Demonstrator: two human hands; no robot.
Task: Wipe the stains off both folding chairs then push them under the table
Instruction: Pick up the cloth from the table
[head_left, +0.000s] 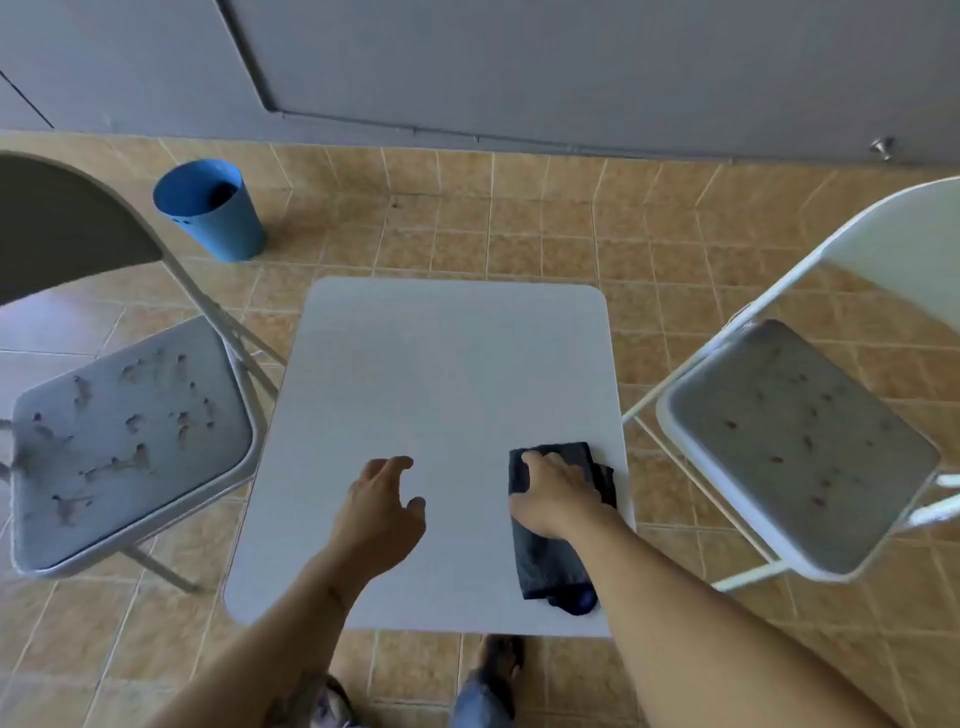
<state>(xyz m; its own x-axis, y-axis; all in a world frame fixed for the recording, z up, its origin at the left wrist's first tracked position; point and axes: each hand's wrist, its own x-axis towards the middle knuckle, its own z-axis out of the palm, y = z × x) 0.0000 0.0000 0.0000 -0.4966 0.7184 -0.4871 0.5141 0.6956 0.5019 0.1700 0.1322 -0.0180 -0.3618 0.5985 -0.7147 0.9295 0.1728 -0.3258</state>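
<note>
On both chair seats (132, 441), dark stains (136, 460).

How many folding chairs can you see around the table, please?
2. A grey folding chair stands left of the white table, its seat heavily stained. A white-framed folding chair stands to the right, its seat spotted. Neither is pushed under; none seems hidden.

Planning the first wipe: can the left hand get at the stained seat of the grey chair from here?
Probably yes: the left hand hovers empty over the table, and nothing lies between it and the grey chair seat beside it.
</note>
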